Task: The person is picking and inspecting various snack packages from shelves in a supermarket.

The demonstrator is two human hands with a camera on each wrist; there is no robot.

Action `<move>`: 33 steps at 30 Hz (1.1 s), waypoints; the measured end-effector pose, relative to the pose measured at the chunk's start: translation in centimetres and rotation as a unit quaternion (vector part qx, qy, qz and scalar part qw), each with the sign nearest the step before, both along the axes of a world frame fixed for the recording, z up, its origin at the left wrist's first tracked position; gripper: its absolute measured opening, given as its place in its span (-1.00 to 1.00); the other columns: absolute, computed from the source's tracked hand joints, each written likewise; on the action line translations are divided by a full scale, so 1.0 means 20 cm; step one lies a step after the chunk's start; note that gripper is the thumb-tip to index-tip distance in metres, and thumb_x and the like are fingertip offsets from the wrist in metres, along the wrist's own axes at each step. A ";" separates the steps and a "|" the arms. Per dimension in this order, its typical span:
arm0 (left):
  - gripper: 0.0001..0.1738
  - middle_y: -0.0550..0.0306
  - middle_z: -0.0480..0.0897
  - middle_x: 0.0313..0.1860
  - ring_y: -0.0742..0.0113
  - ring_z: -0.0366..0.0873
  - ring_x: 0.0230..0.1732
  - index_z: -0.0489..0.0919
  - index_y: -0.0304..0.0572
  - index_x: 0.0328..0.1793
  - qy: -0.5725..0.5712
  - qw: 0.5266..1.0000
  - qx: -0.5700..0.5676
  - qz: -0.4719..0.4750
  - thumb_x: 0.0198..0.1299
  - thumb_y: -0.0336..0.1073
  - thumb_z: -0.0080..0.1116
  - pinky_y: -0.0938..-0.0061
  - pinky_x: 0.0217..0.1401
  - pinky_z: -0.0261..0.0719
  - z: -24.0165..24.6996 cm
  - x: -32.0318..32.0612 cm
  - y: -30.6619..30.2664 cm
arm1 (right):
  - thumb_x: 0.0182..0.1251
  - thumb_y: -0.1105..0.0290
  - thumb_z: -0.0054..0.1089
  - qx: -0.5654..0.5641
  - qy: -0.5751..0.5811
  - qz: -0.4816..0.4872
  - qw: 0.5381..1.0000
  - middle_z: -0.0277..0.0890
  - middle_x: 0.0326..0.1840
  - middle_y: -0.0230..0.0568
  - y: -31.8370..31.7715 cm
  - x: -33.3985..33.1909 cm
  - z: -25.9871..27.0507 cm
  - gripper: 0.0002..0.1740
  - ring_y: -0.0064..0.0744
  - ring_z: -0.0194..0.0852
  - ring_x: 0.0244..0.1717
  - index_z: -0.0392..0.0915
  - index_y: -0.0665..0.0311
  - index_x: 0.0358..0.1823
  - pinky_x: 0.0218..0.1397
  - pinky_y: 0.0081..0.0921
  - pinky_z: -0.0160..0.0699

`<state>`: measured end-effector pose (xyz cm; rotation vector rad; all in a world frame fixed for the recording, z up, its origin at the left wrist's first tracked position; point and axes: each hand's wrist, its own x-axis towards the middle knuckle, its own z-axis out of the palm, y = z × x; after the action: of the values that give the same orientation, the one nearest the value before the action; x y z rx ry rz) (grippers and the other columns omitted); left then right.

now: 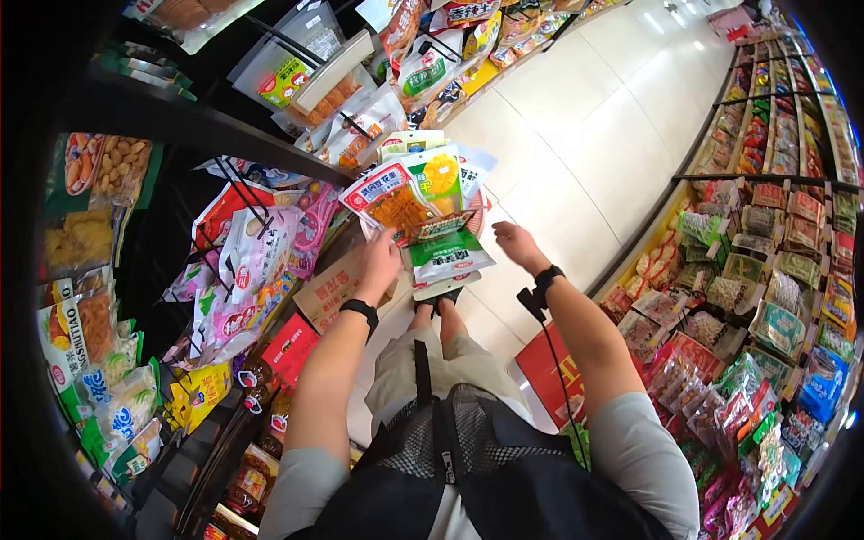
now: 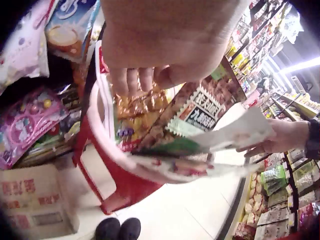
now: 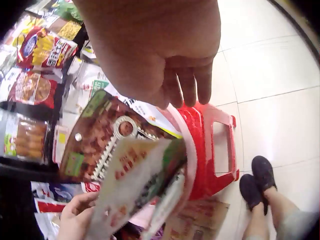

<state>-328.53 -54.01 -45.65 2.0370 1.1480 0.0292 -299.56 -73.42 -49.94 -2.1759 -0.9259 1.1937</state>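
Whether the left hand [image 1: 381, 264] grips the adjacent green packet [image 1: 447, 254] is unclear, the right hand [image 1: 520, 248] empty opposite.

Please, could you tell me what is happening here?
A person stands in a shop aisle over a red stool topped with snack packets. The left hand is at the packets' edge; whether its grip holds one is unclear. The right hand hovers beside them, holding nothing. Shelves of packaged snacks stand on both sides.

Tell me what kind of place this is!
It's probably a snack shop or supermarket. Bright snack bags hang on one side, long rows of packets fill the other, and a shiny tiled floor runs between them.
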 end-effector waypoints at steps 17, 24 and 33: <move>-0.83 0.09 0.55 -0.19 0.02 0.53 0.00 0.65 -0.05 -0.08 -0.057 0.964 0.163 -0.200 0.23 -0.31 0.15 0.08 0.05 0.46 0.03 0.52 0.38 | 0.46 0.24 0.18 0.060 0.171 -0.162 0.970 0.59 0.19 0.01 0.74 0.38 0.07 -0.43 -0.29 0.50 0.20 0.42 0.40 0.39 0.29 -0.41 0.44; -0.79 0.14 0.51 -0.23 0.10 0.49 0.01 0.67 -0.03 -0.13 -0.070 0.941 0.175 -0.282 0.11 -0.39 0.11 0.17 0.15 0.41 0.17 0.41 0.18 | 0.59 0.19 0.08 0.021 0.253 0.045 0.966 0.69 0.02 -0.24 0.87 0.28 0.12 -0.61 -0.49 0.60 0.02 0.65 0.40 0.10 0.23 -0.54 0.49; -0.77 0.25 0.59 -0.11 0.21 0.49 0.09 0.68 -0.01 -0.15 -0.091 0.939 0.188 -0.274 0.04 -0.38 0.17 0.20 0.21 0.39 0.18 0.34 -0.02 | 0.37 0.44 0.21 -0.064 0.288 0.012 0.955 0.59 -0.09 -0.15 0.96 0.08 0.14 -0.39 -0.43 0.67 -0.11 0.30 0.25 0.44 0.12 -0.52 0.66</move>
<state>-321.71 -54.42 -42.02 2.5705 0.4531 0.1673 -298.01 -54.14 -47.04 -1.7398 -0.6315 1.8059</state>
